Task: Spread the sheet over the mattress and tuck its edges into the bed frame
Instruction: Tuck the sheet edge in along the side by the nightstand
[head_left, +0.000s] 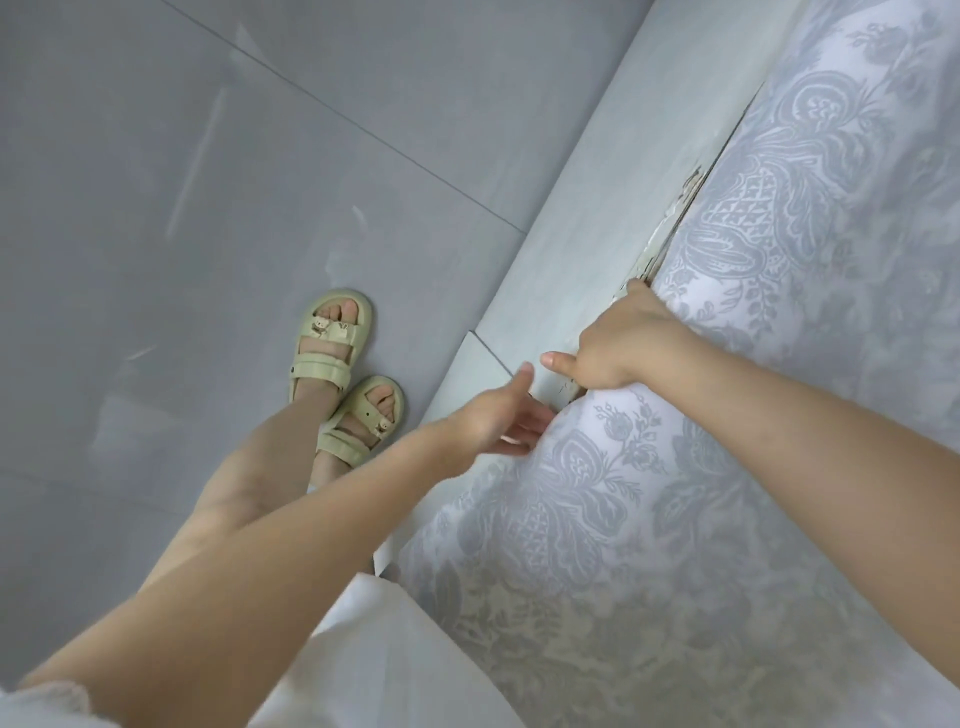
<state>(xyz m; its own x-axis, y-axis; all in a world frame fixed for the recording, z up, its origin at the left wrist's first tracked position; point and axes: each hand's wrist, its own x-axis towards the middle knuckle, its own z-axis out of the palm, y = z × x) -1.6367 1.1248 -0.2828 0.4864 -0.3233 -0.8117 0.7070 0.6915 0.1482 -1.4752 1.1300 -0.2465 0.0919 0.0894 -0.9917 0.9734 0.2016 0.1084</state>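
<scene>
**Sheet edge at frame: two hands engaged**

One sheet (727, 467), white with a grey floral print, lies over the mattress on the right. Its edge meets the one pale bed frame (597, 182), whose paint is chipped along the gap.

Two hands are in view.
- **Left hand (493, 415):** thumb out, fingers fairly straight, pressing at the sheet's edge.
- **Right hand (618, 343):** thumb out, fingers sunk into the gap beside the sheet. Their grip cannot be told.

Two green sandals (318, 361) stand on the grey floor (208, 156).
</scene>
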